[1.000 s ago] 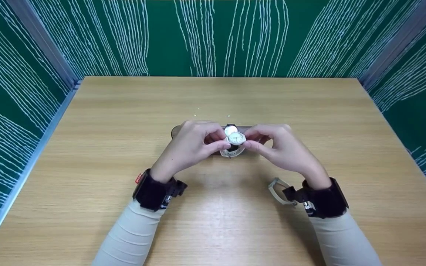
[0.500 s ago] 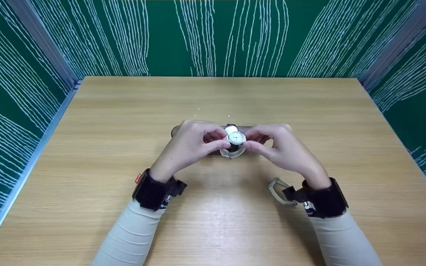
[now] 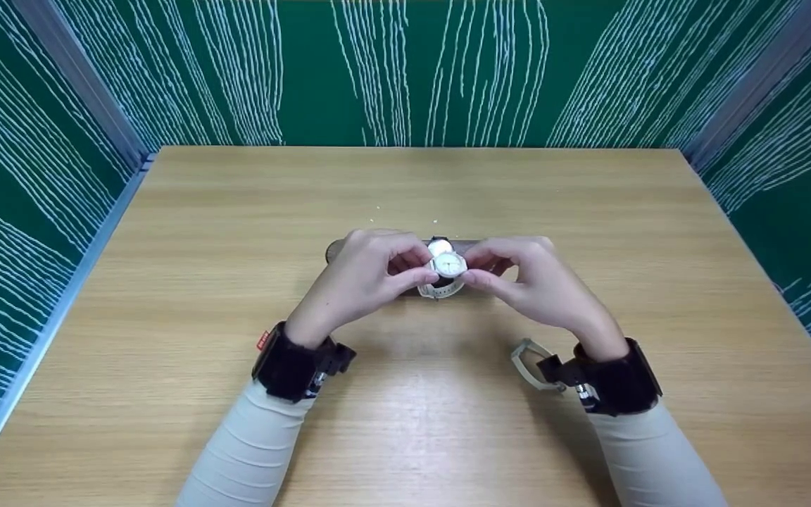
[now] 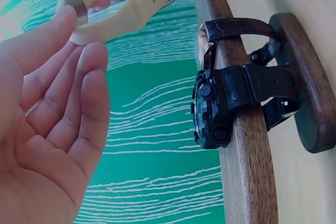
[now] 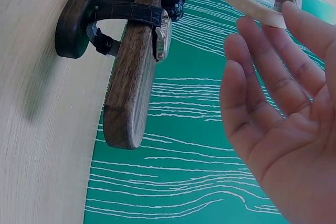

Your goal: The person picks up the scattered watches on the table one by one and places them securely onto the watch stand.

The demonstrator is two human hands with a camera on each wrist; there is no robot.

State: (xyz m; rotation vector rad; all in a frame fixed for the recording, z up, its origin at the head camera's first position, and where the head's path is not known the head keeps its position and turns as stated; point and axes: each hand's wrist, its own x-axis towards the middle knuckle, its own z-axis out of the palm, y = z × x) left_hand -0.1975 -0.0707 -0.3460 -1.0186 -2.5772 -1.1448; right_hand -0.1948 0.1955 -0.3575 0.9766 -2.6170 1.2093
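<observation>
A white-strapped wristwatch [image 3: 449,265] is held by both hands, its dial tilted up and its buckled strap hanging below. At its left side, my left hand [image 3: 367,271] pinches it between thumb and fingers. My right hand [image 3: 529,282] pinches the opposite side the same way. In the left wrist view, the metal case back and the buckle of the white strap [image 4: 126,19] show. Just beyond the hands stands a dark wooden watch stand [image 4: 252,182], partly hidden by them in the head view. It carries a chunky black sports watch [image 4: 212,108] and a watch with a black leather strap [image 5: 128,13].
Another pale-strapped watch [image 3: 529,366] lies on the wooden table [image 3: 236,197] near my right wrist, partly covered by the wrist camera. Small white specks lie behind the stand. Green panels [image 3: 307,70] with white streaks border the table at the back and sides.
The held watch has shifted and tilted very slightly between my fingers. Both hands stay in nearly the same place, and the stand and the watch on the table have not moved.
</observation>
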